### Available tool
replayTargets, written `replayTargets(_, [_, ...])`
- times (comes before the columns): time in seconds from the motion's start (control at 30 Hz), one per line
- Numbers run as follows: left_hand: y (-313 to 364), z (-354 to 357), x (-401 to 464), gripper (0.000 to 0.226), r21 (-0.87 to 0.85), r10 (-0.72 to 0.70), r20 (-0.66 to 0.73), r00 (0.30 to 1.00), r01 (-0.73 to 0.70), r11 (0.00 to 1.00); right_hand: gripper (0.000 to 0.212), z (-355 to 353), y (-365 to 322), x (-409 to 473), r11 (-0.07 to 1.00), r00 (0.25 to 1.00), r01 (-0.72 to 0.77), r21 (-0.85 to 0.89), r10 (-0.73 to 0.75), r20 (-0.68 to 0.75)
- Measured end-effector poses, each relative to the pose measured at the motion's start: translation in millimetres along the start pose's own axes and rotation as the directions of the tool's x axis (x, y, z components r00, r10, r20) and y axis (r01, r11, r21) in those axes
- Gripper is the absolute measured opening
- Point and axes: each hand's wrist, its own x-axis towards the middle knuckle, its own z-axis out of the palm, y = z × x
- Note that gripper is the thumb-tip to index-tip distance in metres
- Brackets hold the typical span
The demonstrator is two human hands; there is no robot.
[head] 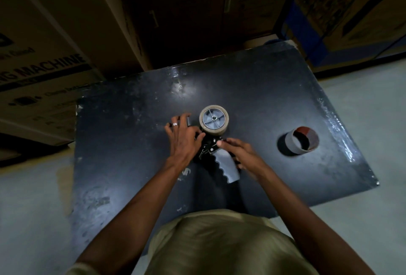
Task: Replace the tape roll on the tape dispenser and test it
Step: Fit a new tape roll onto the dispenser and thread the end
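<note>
at the bottom of the view an olive-tan shirt [222, 244] is seen, and two bare forearms are stretched forward from it over a dark, scuffed table top [123, 164]. the tape dispenser [214, 142] is laid on its side near the middle of that top, with its grey, wavy-edged handle [226, 166] pointed back toward the person. the right hand [239, 153] is set against the right side of the handle and the black metal frame; its fingers are curled, the thumb and a fingertip are brought to the frame just above the handle, and the rest of its fingers are blurred, so it cannot be told whether the handle is truly gripped. the left hand [184, 136] is placed on the left side of the dispenser, fingers spread and loosely bent, the thumb pressed toward the frame below the roll; a ring [175, 124] is worn on one finger, and the fingertips are laid by a small grey roller [188, 120] at the front end of the dispenser, though a firm hold cannot be made out. just beyond the hands, a pale tape roll [214, 130] is seated on the grey spoked hub [213, 118] of the dispenser. well to the right, apart from everything else, an empty cardboard core [296, 141] is stood on end on the table. farther back, large cardboard boxes [55, 50] are stacked in shadow, and pale floor [362, 90] is visible at the right.
</note>
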Motion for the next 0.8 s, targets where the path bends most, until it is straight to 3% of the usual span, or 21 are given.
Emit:
replayTargets(0.13, [7,-2,-2,0.018,-0.008,-0.019,-0.023,1.0,0.018,1.0,0.12,4,1,8,0.955,0.998,0.064,-0.288,-0.058,0.03])
replayTargets(0.23, [7,-2,-4,0.015,-0.031,-0.016,-0.036,0.999,0.015,0.999,0.089,11,-5,5,0.898,0.996,0.085,-0.432,-0.094,0.002])
replayTargets(0.33, [7,-1,-5,0.012,-0.063,-0.011,-0.037,0.999,0.008,0.998,0.067,20,-3,1,0.884,0.987,0.148,-0.443,-0.157,0.016])
replayTargets(0.53, [8,-8,-5,0.01,-0.101,0.013,0.009,1.0,-0.012,0.995,0.051,26,5,-5,0.896,0.964,0.232,-0.379,-0.263,-0.031])
replayTargets(0.8, [1,-10,-5,0.012,-0.116,0.009,0.008,1.0,-0.008,0.993,0.053,31,9,-3,0.926,0.963,0.22,-0.306,-0.256,-0.084])
